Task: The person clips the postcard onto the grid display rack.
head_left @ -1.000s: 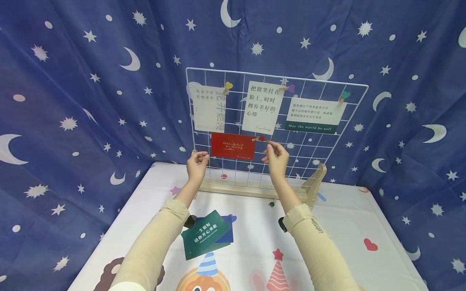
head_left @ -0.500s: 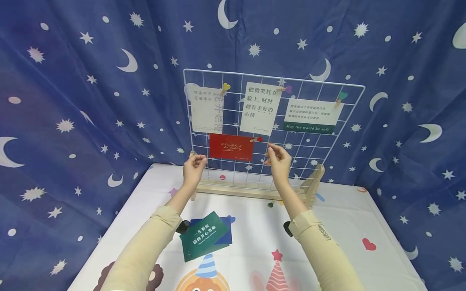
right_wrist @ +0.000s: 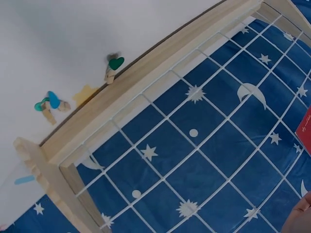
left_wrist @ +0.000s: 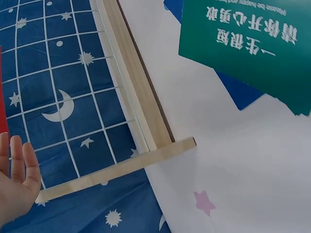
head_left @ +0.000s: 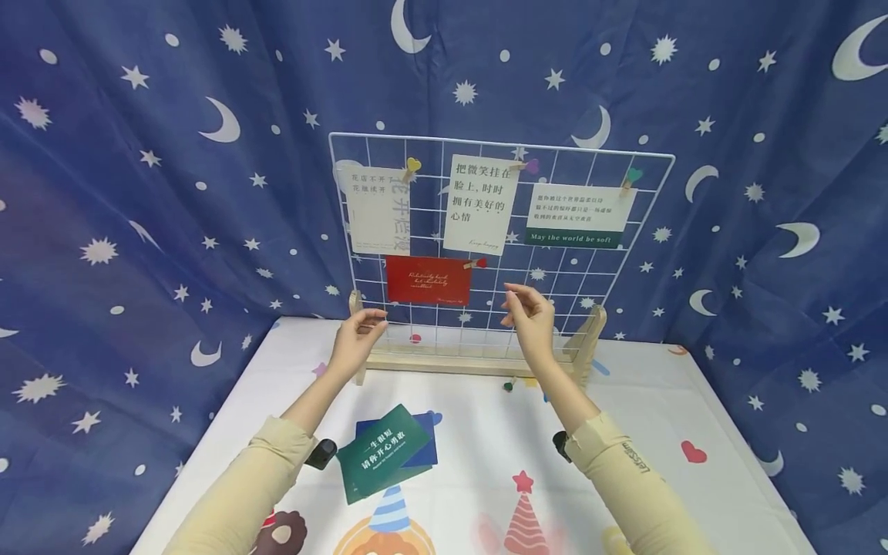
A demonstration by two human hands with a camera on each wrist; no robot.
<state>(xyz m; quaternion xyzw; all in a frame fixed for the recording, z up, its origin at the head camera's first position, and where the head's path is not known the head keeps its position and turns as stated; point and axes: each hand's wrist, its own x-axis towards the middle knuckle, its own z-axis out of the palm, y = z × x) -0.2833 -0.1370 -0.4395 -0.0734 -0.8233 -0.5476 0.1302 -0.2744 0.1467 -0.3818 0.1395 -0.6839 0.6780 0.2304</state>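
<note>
A red card (head_left: 428,280) hangs on the white wire grid (head_left: 501,348), pinned at its upper right by a clothespin with a red heart (head_left: 479,264). Below and left of that card is my left hand (head_left: 354,339), apart from it, fingers relaxed and holding nothing. My right hand (head_left: 534,320) hovers in front of the grid to the right of the card, its fingers loosely bent and holding nothing. Straighter fingers (left_wrist: 17,158) of the left hand show in the left wrist view. Only a bit of the right hand (right_wrist: 299,218) enters the right wrist view.
Above hang two white cards (head_left: 380,210) (head_left: 481,204) and a white-green card (head_left: 579,217), each with a heart clothespin. Green cards (head_left: 385,451) overlap a blue card (head_left: 425,455) on the table. Behind the wooden base (head_left: 444,361), several clothespins (right_wrist: 112,68) lie on the white cloth.
Both hands have drawn away from the red card, the left one down and leftward, the right one slightly down. Their fingers have loosened. The card stays hanging, and the head view has shifted slightly.
</note>
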